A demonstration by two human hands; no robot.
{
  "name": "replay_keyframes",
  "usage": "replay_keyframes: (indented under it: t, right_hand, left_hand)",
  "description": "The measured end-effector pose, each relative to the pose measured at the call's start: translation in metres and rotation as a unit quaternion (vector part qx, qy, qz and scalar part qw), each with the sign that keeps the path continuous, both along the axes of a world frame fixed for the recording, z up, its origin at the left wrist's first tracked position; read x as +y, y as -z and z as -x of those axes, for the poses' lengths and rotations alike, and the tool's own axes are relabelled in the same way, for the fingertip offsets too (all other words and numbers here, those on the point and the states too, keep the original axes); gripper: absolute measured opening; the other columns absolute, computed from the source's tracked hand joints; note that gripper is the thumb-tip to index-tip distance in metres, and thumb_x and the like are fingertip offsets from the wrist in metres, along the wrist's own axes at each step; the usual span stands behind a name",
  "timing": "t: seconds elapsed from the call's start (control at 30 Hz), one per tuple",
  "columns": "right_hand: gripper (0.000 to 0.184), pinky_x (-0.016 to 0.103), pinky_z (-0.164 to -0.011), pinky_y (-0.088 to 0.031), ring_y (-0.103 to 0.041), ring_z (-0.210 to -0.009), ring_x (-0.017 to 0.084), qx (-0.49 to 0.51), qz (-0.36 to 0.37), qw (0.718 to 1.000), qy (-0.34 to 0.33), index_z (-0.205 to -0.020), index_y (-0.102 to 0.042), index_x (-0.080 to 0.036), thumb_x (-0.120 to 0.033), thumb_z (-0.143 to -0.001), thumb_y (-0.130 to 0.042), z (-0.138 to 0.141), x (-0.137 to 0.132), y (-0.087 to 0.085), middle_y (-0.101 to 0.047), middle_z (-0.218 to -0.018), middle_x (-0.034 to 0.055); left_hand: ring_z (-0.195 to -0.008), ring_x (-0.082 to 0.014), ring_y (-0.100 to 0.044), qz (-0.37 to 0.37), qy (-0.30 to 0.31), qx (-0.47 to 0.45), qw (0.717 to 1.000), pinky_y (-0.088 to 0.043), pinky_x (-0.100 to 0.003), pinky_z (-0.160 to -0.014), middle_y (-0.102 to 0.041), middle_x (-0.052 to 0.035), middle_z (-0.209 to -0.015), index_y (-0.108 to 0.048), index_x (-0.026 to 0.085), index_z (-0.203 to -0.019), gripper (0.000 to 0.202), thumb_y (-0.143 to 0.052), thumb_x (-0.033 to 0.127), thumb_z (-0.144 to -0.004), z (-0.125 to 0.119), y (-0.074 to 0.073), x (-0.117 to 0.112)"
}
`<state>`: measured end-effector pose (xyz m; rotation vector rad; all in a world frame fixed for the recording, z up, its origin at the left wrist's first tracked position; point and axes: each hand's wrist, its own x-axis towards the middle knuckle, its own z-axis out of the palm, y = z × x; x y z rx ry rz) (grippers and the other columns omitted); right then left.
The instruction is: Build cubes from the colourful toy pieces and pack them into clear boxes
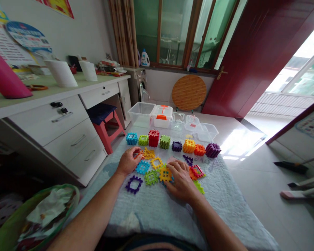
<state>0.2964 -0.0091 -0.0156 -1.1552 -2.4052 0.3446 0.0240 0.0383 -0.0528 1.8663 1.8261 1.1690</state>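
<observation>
Flat interlocking plastic tiles lie on a pale blue quilted cloth (pixel 159 209). My left hand (pixel 127 161) rests curled over an orange tile (pixel 138 153), beside a yellow tile (pixel 149 152) and a blue tile (pixel 142 167). My right hand (pixel 180 178) lies palm down, fingers pressing a yellow tile (pixel 165 173) next to a green tile (pixel 151 177). A purple tile (pixel 134 184) lies near my left wrist. Behind them stands a row of assembled cubes: blue (pixel 131 138), green (pixel 143 140), red (pixel 153 137), yellow (pixel 189 145), purple (pixel 212 150).
Clear plastic boxes (pixel 141 112) and an orange-handled case (pixel 161 116) sit beyond the cubes. A white desk with drawers (pixel 68 122) and a red stool (pixel 108 130) stand at left. A green basket (pixel 28 216) is at lower left, a red door (pixel 251 59) at right.
</observation>
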Motion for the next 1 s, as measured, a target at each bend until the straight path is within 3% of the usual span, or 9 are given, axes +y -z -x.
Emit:
replay_keyframes:
  t: [0.33, 0.57, 0.77, 0.87, 1.0]
  right_hand:
    - [0.05, 0.05, -0.105, -0.028, -0.039, -0.119, 0.03, 0.004, -0.001, 1.0, 0.013, -0.119, -0.054, -0.02, -0.031, -0.073, -0.067, 0.001, 0.001, 0.005, -0.055, -0.122, 0.0099]
    - [0.039, 0.047, -0.102, -0.032, -0.042, -0.117, 0.03, 0.016, 0.0, 1.0, 0.009, -0.108, -0.058, -0.022, -0.03, -0.072, -0.069, 0.002, 0.003, 0.004, -0.058, -0.115, 0.0082]
    - [0.042, 0.048, -0.102, -0.033, -0.043, -0.117, 0.03, 0.04, -0.031, 0.999, 0.015, -0.109, -0.058, -0.021, -0.029, -0.07, -0.07, -0.009, 0.004, -0.005, -0.057, -0.118, 0.0084]
    - [0.041, 0.049, -0.101, -0.034, -0.044, -0.116, 0.03, 0.046, -0.068, 0.996, 0.029, -0.109, -0.059, -0.022, -0.032, -0.071, -0.069, -0.028, 0.02, -0.018, -0.058, -0.117, 0.0088]
    - [0.039, 0.051, -0.1, -0.035, -0.047, -0.114, 0.03, 0.049, -0.102, 0.991, 0.073, -0.11, -0.06, -0.022, -0.036, -0.074, -0.066, -0.065, 0.068, -0.034, -0.057, -0.117, 0.0096]
  left_hand:
    - [-0.091, -0.0213, -0.068, 0.006, 0.003, -0.027, 1.0, -0.054, -0.034, -0.085, -0.071, -0.0085, -0.1, -0.062, 0.016, -0.101, 0.032, -0.058, 0.035, -0.075, 0.004, 0.006, 0.003]
    - [-0.09, -0.022, -0.068, 0.005, -0.002, -0.034, 0.999, -0.054, -0.036, -0.086, -0.072, -0.008, -0.098, -0.063, 0.017, -0.1, 0.032, -0.058, 0.036, -0.075, 0.004, 0.002, 0.002]
    - [-0.092, -0.0221, -0.068, 0.01, 0.006, -0.05, 0.999, -0.054, -0.035, -0.086, -0.071, -0.0089, -0.101, -0.061, 0.017, -0.101, 0.033, -0.058, 0.037, -0.075, 0.005, 0.005, 0.003]
    - [-0.092, -0.0222, -0.068, 0.011, 0.008, -0.048, 0.999, -0.054, -0.035, -0.086, -0.071, -0.0089, -0.101, -0.061, 0.017, -0.101, 0.032, -0.058, 0.037, -0.076, 0.006, 0.007, 0.003]
    - [-0.091, -0.0228, -0.068, 0.012, 0.006, -0.038, 0.999, -0.054, -0.035, -0.085, -0.071, -0.0089, -0.099, -0.062, 0.017, -0.101, 0.032, -0.058, 0.037, -0.075, 0.007, 0.009, 0.004]
